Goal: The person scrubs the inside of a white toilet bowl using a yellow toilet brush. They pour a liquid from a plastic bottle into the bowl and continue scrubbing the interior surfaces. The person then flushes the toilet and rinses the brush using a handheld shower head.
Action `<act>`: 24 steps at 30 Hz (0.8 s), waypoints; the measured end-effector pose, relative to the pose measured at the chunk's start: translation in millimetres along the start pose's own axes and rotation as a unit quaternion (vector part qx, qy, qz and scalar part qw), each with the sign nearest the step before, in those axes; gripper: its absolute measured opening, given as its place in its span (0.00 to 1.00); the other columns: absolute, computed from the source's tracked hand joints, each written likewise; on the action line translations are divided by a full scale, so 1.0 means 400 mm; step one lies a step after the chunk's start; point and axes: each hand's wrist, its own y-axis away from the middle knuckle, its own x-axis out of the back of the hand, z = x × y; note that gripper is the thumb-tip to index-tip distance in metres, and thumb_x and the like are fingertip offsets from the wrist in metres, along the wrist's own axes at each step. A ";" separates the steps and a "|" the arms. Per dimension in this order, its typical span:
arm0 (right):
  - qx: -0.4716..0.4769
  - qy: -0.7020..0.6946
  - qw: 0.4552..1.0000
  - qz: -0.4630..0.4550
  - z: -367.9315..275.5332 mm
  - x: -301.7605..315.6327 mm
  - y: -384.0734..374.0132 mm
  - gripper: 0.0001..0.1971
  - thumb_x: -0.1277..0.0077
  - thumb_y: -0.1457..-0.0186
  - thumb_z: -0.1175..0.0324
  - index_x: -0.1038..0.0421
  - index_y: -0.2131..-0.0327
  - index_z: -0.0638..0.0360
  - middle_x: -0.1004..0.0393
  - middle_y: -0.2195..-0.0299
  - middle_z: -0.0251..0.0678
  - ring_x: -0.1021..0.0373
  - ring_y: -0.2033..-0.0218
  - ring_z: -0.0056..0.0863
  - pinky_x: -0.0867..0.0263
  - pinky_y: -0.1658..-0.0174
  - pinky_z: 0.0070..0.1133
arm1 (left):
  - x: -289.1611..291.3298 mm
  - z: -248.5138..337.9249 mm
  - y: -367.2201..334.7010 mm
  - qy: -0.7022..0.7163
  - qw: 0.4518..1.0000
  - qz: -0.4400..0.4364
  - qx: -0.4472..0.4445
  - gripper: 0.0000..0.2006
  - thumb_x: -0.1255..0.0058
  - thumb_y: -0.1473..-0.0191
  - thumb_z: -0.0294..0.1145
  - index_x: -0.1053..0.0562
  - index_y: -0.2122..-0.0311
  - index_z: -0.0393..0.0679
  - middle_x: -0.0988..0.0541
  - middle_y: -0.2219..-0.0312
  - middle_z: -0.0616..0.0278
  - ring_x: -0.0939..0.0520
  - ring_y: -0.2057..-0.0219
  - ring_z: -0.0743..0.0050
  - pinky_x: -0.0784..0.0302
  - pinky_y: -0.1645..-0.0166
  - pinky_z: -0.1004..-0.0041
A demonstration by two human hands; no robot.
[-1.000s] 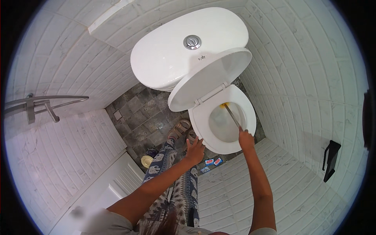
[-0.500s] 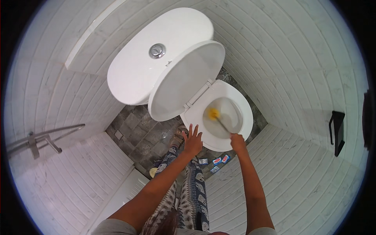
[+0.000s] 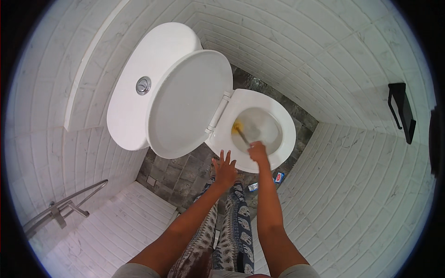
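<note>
Down in the toilet bowl [image 3: 268, 131], toward the hinge side, sits the yellow head of a brush [image 3: 242, 135], and the right hand [image 3: 257, 152] has fingers curled tight round its handle, right over the near part of the white seat [image 3: 286, 121]. Left hand [image 3: 225, 173] is empty, fingers spread wide, just by the seat's outer edge; can't tell if it's touching. Label-wise, a small blue and white packet [image 3: 279, 177] with a red printed patch lies on the grey tile floor [image 3: 180, 172] near the front of the toilet, and another packet [image 3: 253, 186] is close by; print's too tiny to make out from up here. As for space, the bowl is open on the side away from the lid [image 3: 190, 104], which is up and tilted toward the tank [image 3: 134, 95]. Between the seat and the far wall [image 3: 273, 69] it's just a strip of floor, kinda tight. Roomier on the left, where floor runs from the lid's lower edge toward the metal rail [image 3: 58, 215] on the wall. Legs in patterned trousers [image 3: 239, 217] fill the near side.
</note>
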 end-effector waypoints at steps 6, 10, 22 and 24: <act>0.016 -0.018 0.986 0.162 0.131 0.144 0.177 0.16 0.55 0.56 0.72 0.33 0.60 0.63 0.30 0.84 0.40 0.33 0.86 0.27 0.38 0.84 0.22 | -0.010 -0.032 0.007 -0.002 1.000 -0.017 0.012 0.22 0.50 0.58 0.36 0.34 0.55 0.45 0.54 0.44 0.55 0.64 0.41 0.53 0.66 0.47 0.36; -0.085 0.109 0.981 0.138 0.109 0.010 0.251 0.12 0.58 0.57 0.73 0.31 0.65 0.62 0.29 0.79 0.49 0.30 0.76 0.44 0.34 0.71 0.33 | 0.012 -0.023 0.002 0.000 1.000 -0.007 0.013 0.22 0.51 0.58 0.35 0.34 0.54 0.45 0.54 0.44 0.55 0.64 0.41 0.53 0.66 0.48 0.36; 0.084 0.152 0.972 0.156 0.081 0.156 0.222 0.10 0.57 0.56 0.73 0.30 0.69 0.64 0.29 0.77 0.47 0.32 0.75 0.44 0.36 0.72 0.34 | 0.012 -0.012 0.010 0.012 1.000 -0.017 0.023 0.22 0.51 0.57 0.36 0.35 0.54 0.45 0.55 0.43 0.55 0.65 0.41 0.52 0.68 0.48 0.36; -0.035 0.147 0.984 0.091 0.115 0.130 0.263 0.08 0.57 0.57 0.72 0.30 0.72 0.64 0.29 0.76 0.48 0.32 0.72 0.47 0.36 0.68 0.35 | 0.010 -0.002 0.009 0.010 0.999 -0.020 0.029 0.22 0.51 0.56 0.36 0.36 0.53 0.45 0.55 0.43 0.55 0.65 0.41 0.52 0.68 0.48 0.36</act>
